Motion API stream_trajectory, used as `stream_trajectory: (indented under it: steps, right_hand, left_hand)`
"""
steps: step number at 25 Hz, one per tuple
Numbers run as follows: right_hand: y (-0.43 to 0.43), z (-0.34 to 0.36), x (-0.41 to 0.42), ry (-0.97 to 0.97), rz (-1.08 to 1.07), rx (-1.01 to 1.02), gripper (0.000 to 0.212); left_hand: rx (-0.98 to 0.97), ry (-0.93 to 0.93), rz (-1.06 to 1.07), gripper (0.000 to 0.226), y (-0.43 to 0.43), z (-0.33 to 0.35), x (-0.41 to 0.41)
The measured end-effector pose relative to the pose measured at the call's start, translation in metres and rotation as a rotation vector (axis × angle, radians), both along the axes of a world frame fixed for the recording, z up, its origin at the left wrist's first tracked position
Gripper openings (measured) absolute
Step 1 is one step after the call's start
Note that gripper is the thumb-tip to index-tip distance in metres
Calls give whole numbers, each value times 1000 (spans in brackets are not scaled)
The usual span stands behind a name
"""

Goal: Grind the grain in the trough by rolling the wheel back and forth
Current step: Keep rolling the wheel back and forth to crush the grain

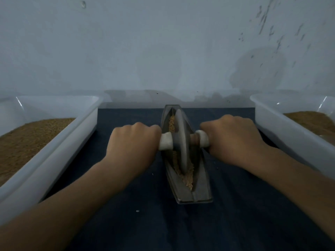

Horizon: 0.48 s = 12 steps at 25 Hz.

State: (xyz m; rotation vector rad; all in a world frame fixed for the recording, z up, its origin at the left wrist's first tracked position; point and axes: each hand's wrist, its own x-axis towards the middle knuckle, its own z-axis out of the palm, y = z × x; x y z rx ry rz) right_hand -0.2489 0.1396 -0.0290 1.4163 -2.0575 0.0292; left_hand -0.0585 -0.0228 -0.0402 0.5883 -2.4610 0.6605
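Metal boat-shaped trough (203, 192) sits on the dark cloth (126, 223), wheel (181, 140) standing mid-groove. Left hand (134, 142) and right hand (233, 140) each grip an axle handle. Grain (188, 180) in the groove looks coarse, so I'd guess plenty of rolling is left.

Dim, bluish, soft picture; wide-angle bending at edges; faint wall (163, 42) shadows.
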Motion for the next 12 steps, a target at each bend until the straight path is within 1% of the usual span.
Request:
stream_trajectory:
  steps: [2, 4, 5, 6, 7, 8, 9, 10, 12]
  right_hand:
    - [13, 0, 6, 2, -4, -30, 51]
    - [5, -4, 0, -34, -48, -10, 50]
    - [-5, -6, -5, -49, -75, 3, 45]
    - [-20, -6, -13, -87, -95, -1, 37]
    - [-38, -3, -21, -117, -122, 1, 28]
    - [-55, 4, -28, -132, -140, 20, 19]
    - [-68, 12, -32, -144, -142, 44, 12]
    - [-76, 18, -33, -148, -136, 65, 9]
    - [-72, 21, -28, -117, -122, 94, 14]
  left_hand:
    - [-27, 38, -61, 56, 4, 5, 6]
    - [2, -42, 22, 48, -3, 6, -6]
    - [1, -72, 44, 39, -11, 2, -16]
    - [30, -61, 50, 25, -24, 1, -31]
    - [80, -53, 73, 12, -36, 4, -45]
    - [140, -57, 102, 6, -44, 8, -57]
    - [193, -58, 124, 8, -51, 11, -63]
    - [224, -47, 130, 10, -53, 13, -65]
    - [232, -16, 111, 5, -46, 9, -56]
